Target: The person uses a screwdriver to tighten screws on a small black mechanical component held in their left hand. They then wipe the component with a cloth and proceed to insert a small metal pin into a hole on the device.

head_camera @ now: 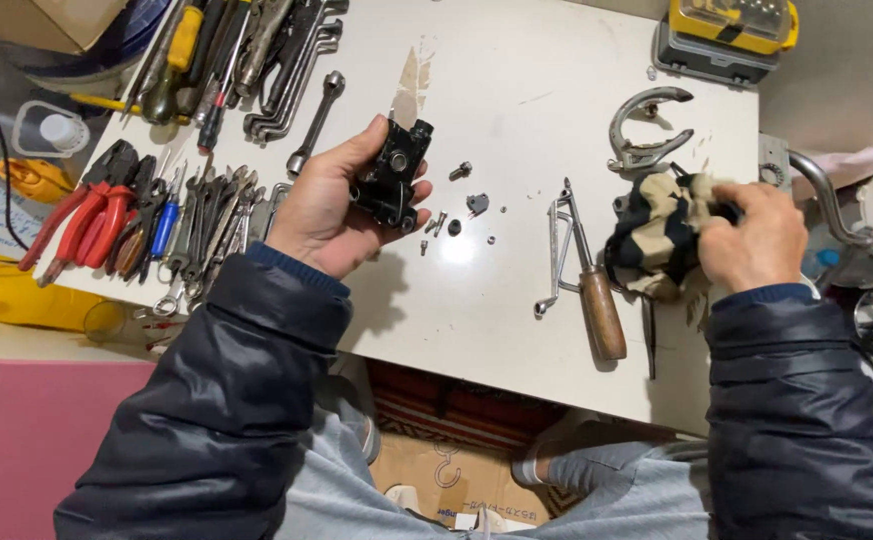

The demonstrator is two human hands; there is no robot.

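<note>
At the bottom of the frame we see our knees in pale trousers and both dark padded sleeves reaching up over the white table (517, 330). Our left hand (332, 205), left of centre, is closed around a small black metal part (394, 175), thumb along one side and fingers wrapped behind it, holding it up off the table with its round bore turned toward us. Our right hand (757, 235), at the right edge, is clamped on a bunched dark and tan rag (662, 235), fingers pinching the cloth just above the table. Between the hands, near the middle, lie loose screws and small bits (462, 205), and just beside the rag a wooden-handled tool (597, 300) with a metal clip next to it. To handle this well, in our judgement, we should keep the black part steady over the table so that anything falling from it lands near the other small pieces, and bring the rag to it without sweeping across the screws. Farther up, at the left, sit red-handled pliers (82, 215) and a row of wrenches (212, 215); a curved metal lever (647, 130) lies at upper right, and a yellow case (732, 25) sits at the far top right corner.
</note>
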